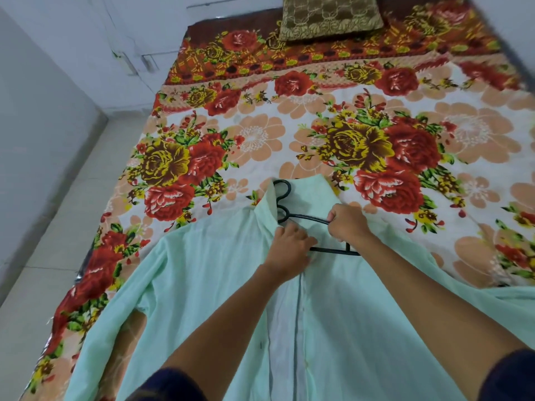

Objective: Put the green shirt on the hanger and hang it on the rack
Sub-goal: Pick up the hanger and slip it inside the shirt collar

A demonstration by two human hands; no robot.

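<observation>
- Green shirt [202,285] lies spread front-up on the bed [289,134], its collar toward the far end where the pillow is and its hem toward the person, so its long axis runs from the near edge of the bed away toward the headboard side.
- Its front placket is parted near the collar; lower down the two front edges lie side by side along the middle.
- One sleeve trails off to the left over the bed's near-left edge, the other spreads to the right.
- A black hanger [304,217] sits inside the open neck of the shirt, its hook poking out past the collar onto the floral bedsheet [362,146]; its shoulder bar runs roughly crosswise, slanting toward the right.
- Right hand [347,221]: the grip is closed round the hanger's upper wire, fingers curled over it just right of the neck loop.
- Left hand [289,250]: the grip is narrow, fingers bent and pinching the shirt fabric at the left side of the collar opening, just beside the hanger's lower bar.
- The two hands are close together, nearly touching, over the neck of the shirt.
- A brown patterned pillow [330,18] rests at the far end of the bed, well apart from the shirt.
- Pale floor tiles [58,241] and a pale wall [37,111] lie to the left of the bed.
</observation>
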